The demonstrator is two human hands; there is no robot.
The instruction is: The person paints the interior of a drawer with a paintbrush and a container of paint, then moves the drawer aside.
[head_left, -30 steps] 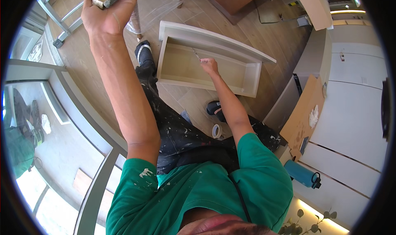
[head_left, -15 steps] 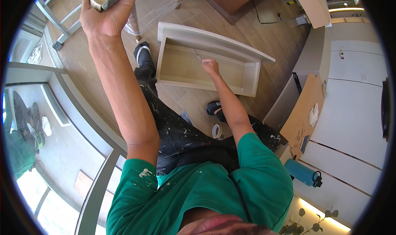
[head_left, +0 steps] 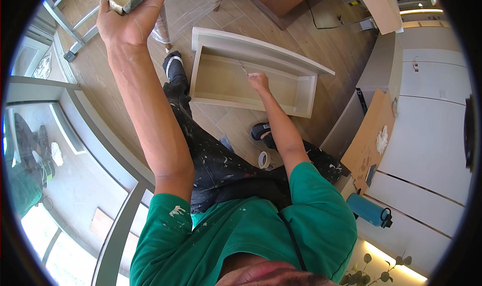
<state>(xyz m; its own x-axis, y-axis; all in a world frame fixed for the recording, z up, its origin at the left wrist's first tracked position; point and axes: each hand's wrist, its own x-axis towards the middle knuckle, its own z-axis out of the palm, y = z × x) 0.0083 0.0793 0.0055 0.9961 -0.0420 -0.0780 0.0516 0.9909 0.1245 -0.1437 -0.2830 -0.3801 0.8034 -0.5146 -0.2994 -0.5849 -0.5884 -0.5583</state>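
While fingers [head_left: 252, 76] (right) grip, tool [head_left: 243, 67] protrudes.

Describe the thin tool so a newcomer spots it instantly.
Find the long, pale drawer on the wood-look floor. Over its inside is the right hand, with the thin tool jutting from it toward the picture's upper left. It is a slim stick, unlike the far broader container in the left hand.

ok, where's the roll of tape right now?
Head view, just right of centre: the roll of tape is on the floor, below the pale drawer in the picture, close to the person's right shoe.
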